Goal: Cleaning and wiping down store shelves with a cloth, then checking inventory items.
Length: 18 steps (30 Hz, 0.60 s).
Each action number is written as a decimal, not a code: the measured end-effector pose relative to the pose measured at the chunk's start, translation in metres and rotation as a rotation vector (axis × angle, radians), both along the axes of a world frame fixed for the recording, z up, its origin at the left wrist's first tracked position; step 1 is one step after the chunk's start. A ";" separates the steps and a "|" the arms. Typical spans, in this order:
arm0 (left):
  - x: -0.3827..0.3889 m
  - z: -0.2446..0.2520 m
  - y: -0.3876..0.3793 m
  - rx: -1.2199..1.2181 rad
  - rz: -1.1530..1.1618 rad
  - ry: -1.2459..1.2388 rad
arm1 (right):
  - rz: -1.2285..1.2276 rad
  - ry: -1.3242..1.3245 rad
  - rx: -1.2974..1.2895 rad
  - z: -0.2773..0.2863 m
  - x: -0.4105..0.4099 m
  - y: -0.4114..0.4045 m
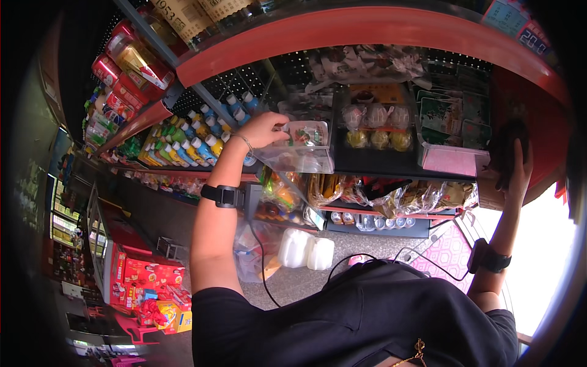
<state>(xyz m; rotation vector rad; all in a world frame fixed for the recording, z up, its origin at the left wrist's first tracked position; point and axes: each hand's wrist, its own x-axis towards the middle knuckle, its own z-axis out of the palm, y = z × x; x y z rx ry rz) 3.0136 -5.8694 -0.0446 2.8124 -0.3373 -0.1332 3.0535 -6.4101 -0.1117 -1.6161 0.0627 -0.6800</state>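
Note:
My left hand [266, 130] is at the left end of a clear plastic bin [298, 158] on the middle shelf. Its curved fingers come up against the left edge of a white printed packet [310, 133] standing in that bin. Whether they grip it, I cannot tell. Over at the shelf's right end, my right hand [519, 167] holds a dark bunched cloth [506, 147] near the red side panel [550, 137]. Shadow hides part of the cloth. Both forearms carry black straps with small devices.
Green packets [441, 120] fill another bin to the right. Wrapped round goods [378, 117] sit between the bins. Small colourful bottles [192, 142] stand in rows at left. White foam boxes [296, 247] are on the floor below, and cables hang near my body.

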 end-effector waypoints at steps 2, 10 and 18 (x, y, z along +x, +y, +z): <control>-0.001 0.001 -0.003 -0.017 -0.020 0.060 | -0.001 -0.009 0.022 0.003 -0.002 0.005; -0.002 0.000 0.007 -0.123 -0.067 0.073 | -0.049 -0.029 0.021 -0.004 0.003 -0.002; 0.000 -0.013 0.006 -0.017 -0.092 0.003 | 0.009 0.011 -0.002 0.001 -0.001 0.000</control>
